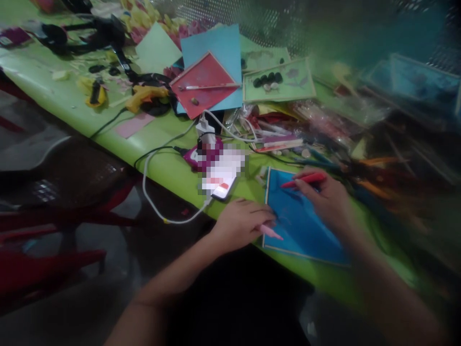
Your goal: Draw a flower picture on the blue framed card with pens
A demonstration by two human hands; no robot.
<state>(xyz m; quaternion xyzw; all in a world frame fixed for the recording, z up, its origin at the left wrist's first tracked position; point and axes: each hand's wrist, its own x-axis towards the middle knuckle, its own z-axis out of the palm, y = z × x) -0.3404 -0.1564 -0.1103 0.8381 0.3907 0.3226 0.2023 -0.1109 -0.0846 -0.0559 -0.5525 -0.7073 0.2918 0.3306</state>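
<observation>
A blue sheet [306, 226] edged with thin pale sticks lies on the green table in front of me. My right hand [329, 199] is closed on a red marker [311, 179], held slanted with its tip over the upper part of the sheet. Faint marks show on the blue surface. My left hand [243, 222] rests at the sheet's left edge, its fingers closed on a light pink marker [272, 232] whose narrow end points over the sheet. Just beyond that hand lies a lit phone [225, 175], partly blurred out, with a white cable [180, 222] plugged in.
A purple power strip [196, 156] holds a white plug [205, 132]. Farther back lie a framed red sheet [205, 91], a framed green sheet with black stones [279, 81] and a yellow glue gun [147, 96]. Loose craft supplies crowd the right. A red chair [54, 269] stands left.
</observation>
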